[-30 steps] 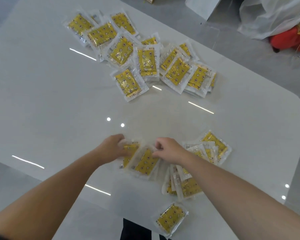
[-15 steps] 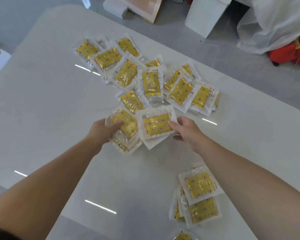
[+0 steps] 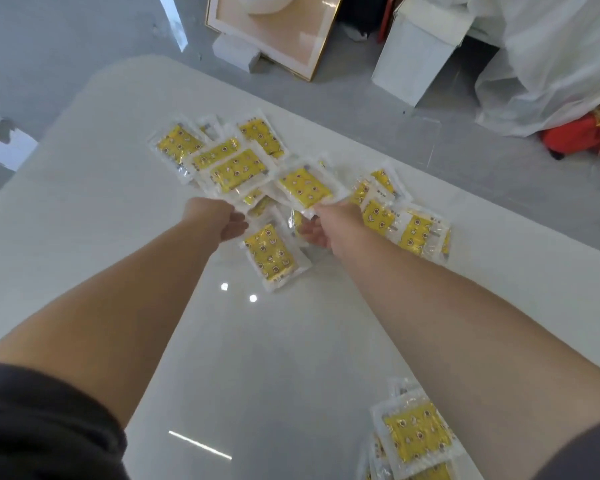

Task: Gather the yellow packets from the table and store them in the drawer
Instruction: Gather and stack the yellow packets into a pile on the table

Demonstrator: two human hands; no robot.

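Left hand [image 3: 224, 220], right hand [image 3: 326, 224] bare; dark short sleeves [image 3: 42, 420]

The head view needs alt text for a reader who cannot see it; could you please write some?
A person's left hand holds a bundle of yellow packets and the right hand a packet, above a scattered pile on a white table. A smaller stack lies at the near right edge.

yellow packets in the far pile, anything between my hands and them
Nothing visible does. The left hand grips a fan of packets and the right hand grips a yellow packet, both right over the far pile. The drawer is out of view.
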